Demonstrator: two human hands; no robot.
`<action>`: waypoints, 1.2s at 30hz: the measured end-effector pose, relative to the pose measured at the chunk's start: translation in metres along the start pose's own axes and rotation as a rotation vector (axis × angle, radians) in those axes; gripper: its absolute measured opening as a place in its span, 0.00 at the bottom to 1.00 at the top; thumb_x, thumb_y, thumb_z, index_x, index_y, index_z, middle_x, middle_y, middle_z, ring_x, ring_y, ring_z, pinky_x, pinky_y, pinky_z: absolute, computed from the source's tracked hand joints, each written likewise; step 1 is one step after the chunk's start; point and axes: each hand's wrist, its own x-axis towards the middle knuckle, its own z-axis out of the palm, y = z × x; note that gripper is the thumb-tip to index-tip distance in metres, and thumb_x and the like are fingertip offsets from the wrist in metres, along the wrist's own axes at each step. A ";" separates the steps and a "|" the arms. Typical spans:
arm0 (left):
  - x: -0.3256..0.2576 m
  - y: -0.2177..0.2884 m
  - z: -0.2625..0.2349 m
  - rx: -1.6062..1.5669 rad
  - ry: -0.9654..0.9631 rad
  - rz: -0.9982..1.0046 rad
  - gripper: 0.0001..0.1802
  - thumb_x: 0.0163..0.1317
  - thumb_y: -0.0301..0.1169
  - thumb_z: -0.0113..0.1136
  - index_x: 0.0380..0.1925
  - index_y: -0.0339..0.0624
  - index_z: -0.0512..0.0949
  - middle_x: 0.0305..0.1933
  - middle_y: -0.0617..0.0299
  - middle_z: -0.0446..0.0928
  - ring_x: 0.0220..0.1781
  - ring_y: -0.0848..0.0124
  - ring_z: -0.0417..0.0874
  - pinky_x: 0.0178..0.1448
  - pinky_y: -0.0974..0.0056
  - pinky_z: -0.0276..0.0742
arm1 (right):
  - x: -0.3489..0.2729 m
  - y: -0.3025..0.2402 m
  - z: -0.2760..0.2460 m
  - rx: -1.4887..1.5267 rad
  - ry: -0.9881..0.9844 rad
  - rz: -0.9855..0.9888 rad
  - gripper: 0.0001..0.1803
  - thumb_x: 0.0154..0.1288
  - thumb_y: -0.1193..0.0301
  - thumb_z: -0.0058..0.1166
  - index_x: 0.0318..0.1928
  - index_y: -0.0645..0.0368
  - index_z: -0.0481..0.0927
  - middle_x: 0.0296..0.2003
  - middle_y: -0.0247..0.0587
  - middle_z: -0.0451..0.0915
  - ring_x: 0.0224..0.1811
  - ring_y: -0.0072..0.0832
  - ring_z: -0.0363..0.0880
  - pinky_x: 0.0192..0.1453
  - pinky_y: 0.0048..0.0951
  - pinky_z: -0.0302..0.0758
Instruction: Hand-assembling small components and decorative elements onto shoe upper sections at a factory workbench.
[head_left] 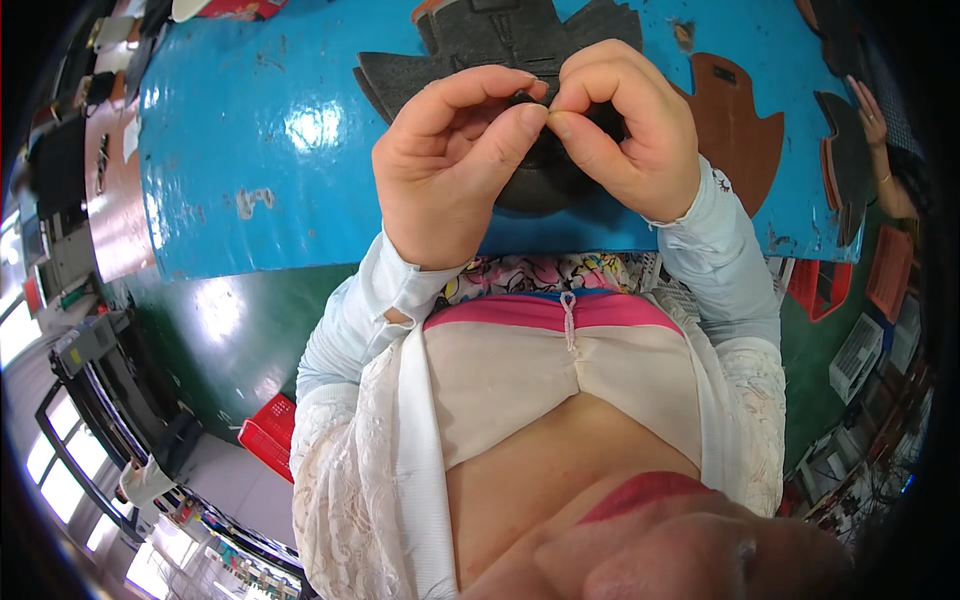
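Observation:
Over the blue table, my left hand and my right hand meet fingertip to fingertip. Both are closed in a pinch. A small dark bit shows between the left fingers, too small to name. Whatever the right thumb and forefinger hold is hidden by the tips. Beneath and beyond the hands lies a stack of dark, leather-like cut pieces with jagged outlines, partly covered by my fingers. A rounded dark part shows below my hands, near the table's front edge.
Right of my hands a brown cut piece lies on the blue table. More dark pieces sit at the right edge, near another person's hand. Red baskets stand on the green floor at both sides.

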 end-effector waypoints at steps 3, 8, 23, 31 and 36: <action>-0.003 0.001 0.000 -0.007 0.022 -0.051 0.13 0.60 0.17 0.59 0.46 0.31 0.77 0.44 0.57 0.80 0.41 0.77 0.80 0.46 0.75 0.77 | -0.002 -0.001 0.001 0.019 -0.009 -0.012 0.05 0.57 0.77 0.57 0.33 0.60 0.75 0.32 0.37 0.75 0.32 0.25 0.74 0.35 0.22 0.72; -0.001 0.006 0.004 -0.095 0.069 -0.201 0.13 0.60 0.18 0.59 0.46 0.31 0.78 0.43 0.57 0.81 0.39 0.77 0.81 0.43 0.75 0.77 | -0.003 0.000 -0.001 0.079 -0.043 0.034 0.04 0.59 0.77 0.55 0.34 0.60 0.74 0.32 0.37 0.74 0.32 0.25 0.74 0.35 0.23 0.73; -0.006 0.014 -0.006 -0.083 0.131 -0.246 0.12 0.60 0.17 0.56 0.44 0.32 0.79 0.41 0.58 0.81 0.39 0.78 0.81 0.44 0.75 0.77 | -0.001 0.001 -0.006 -0.294 0.069 -0.193 0.09 0.50 0.77 0.59 0.33 0.57 0.74 0.31 0.36 0.74 0.32 0.35 0.75 0.36 0.33 0.74; -0.013 0.012 -0.021 0.835 -0.082 0.336 0.15 0.50 0.14 0.61 0.39 0.39 0.80 0.37 0.59 0.78 0.33 0.70 0.78 0.37 0.69 0.74 | 0.006 0.001 -0.030 -0.342 -0.206 0.098 0.06 0.52 0.76 0.57 0.28 0.60 0.73 0.28 0.43 0.73 0.31 0.41 0.74 0.35 0.34 0.71; -0.015 0.003 -0.022 1.084 -0.259 0.530 0.17 0.45 0.11 0.59 0.36 0.38 0.80 0.36 0.56 0.78 0.35 0.63 0.80 0.38 0.67 0.76 | 0.006 0.003 -0.020 -0.568 -0.150 -0.046 0.08 0.48 0.77 0.60 0.28 0.59 0.72 0.26 0.42 0.71 0.30 0.41 0.73 0.35 0.36 0.70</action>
